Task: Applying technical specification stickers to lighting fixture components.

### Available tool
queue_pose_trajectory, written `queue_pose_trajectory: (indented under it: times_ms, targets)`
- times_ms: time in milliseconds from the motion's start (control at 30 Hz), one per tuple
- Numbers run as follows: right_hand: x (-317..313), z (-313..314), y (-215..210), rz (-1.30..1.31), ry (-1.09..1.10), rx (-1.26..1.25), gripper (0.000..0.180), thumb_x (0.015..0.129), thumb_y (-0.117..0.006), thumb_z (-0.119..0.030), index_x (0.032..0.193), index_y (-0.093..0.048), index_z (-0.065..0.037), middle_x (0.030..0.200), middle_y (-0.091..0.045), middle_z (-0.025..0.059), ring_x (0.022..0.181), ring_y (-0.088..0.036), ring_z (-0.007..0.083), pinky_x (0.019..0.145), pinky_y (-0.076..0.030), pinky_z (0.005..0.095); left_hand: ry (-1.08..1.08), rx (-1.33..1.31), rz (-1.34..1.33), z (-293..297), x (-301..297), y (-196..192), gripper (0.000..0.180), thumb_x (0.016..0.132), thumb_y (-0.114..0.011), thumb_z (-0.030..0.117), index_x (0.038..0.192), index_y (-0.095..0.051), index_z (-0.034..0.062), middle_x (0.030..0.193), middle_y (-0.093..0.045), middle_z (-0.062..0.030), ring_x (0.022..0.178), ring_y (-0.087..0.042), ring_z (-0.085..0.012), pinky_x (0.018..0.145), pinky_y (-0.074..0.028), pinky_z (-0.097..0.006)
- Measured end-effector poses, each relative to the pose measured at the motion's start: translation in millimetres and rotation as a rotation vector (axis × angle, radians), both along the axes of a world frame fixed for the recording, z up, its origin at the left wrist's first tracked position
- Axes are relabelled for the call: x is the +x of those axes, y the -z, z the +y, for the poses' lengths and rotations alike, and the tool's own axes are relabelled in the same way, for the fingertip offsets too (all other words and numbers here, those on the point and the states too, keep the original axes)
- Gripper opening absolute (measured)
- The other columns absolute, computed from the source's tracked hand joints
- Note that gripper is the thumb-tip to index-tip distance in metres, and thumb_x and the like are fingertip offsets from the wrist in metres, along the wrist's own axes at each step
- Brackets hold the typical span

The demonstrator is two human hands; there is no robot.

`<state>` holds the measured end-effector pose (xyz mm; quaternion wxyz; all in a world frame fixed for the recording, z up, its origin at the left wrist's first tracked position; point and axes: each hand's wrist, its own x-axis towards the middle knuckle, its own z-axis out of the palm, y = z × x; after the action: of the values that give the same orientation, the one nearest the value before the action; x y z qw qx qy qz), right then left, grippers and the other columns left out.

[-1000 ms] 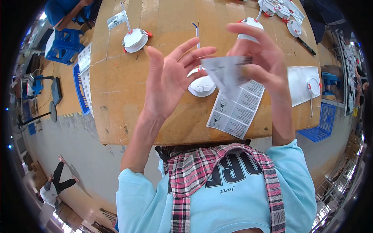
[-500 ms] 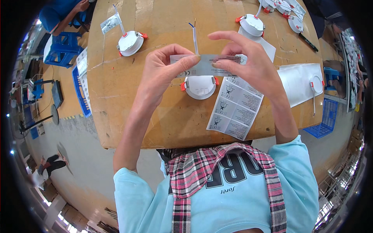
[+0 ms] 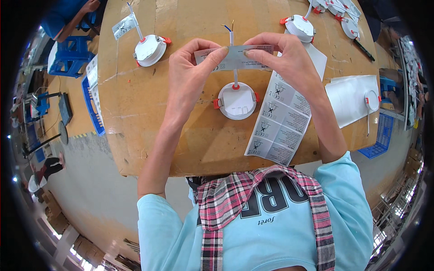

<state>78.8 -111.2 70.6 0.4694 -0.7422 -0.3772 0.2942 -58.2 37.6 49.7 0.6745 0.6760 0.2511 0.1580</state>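
Between my two hands a printed silver-white label (image 3: 236,61) is stretched level across the white cable (image 3: 235,77) of a downlight. My left hand (image 3: 197,63) pinches its left end between thumb and fingers. The other end is pinched by my right hand (image 3: 280,56). Below the label the round white downlight (image 3: 237,106) lies on the table, with a red-and-white clip on each side. The cable's bare blue and brownish wire ends stick up past the label. A sheet of printed labels (image 3: 279,124) lies under and beside my right wrist.
Another downlight (image 3: 150,50) with a labelled cable sits at the left, and one more (image 3: 300,28) at the far right. Several others are at the back right near a black marker (image 3: 363,50). White sheets (image 3: 350,97) lie by the right edge. Blue baskets (image 3: 92,106) flank the table.
Both hands have shifted the label slightly away from me, up along the cable. The downlight below it now shows fully, and my right fingers have closed down onto the label.
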Motion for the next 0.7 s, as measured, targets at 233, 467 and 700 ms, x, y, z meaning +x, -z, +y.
queue_pose_trajectory:
  times_ms: [233, 467, 700]
  targets:
    - [1, 1, 12, 0.029, 0.014, 0.015, 0.023, 0.084, -0.063, -0.015, 0.097, -0.068, 0.004, 0.080, -0.067, 0.0069, 0.074, -0.061, 0.0111, 0.069, -0.049, 0.0251, 0.000, -0.020, 0.022, 4, 2, 8, 0.019, 0.082, -0.072, 0.017, 0.091, -0.067, 0.0011, 0.083, -0.065, -0.0027, 0.079, -0.058, -0.0075, 0.075, -0.044, -0.022]
    - [4, -1, 12, 0.031, 0.026, 0.014, 0.022, 0.084, -0.062, -0.015, 0.096, -0.068, 0.003, 0.079, -0.066, 0.0061, 0.074, -0.060, 0.0103, 0.068, -0.048, 0.0247, 0.017, -0.074, 0.013, 6, 6, 11, 0.017, 0.083, -0.071, 0.015, 0.091, -0.067, 0.0005, 0.084, -0.066, -0.0036, 0.079, -0.059, -0.0077, 0.076, -0.043, -0.022]
    - [4, -2, 16, 0.080, 0.011, 0.013, 0.021, 0.086, -0.064, -0.015, 0.098, -0.067, 0.002, 0.081, -0.065, 0.0035, 0.075, -0.059, 0.0081, 0.068, -0.047, 0.0225, 0.024, -0.082, 0.014, 7, 5, 14, 0.016, 0.083, -0.071, 0.014, 0.091, -0.066, 0.0010, 0.082, -0.066, -0.0030, 0.077, -0.058, -0.0072, 0.076, -0.043, -0.022]
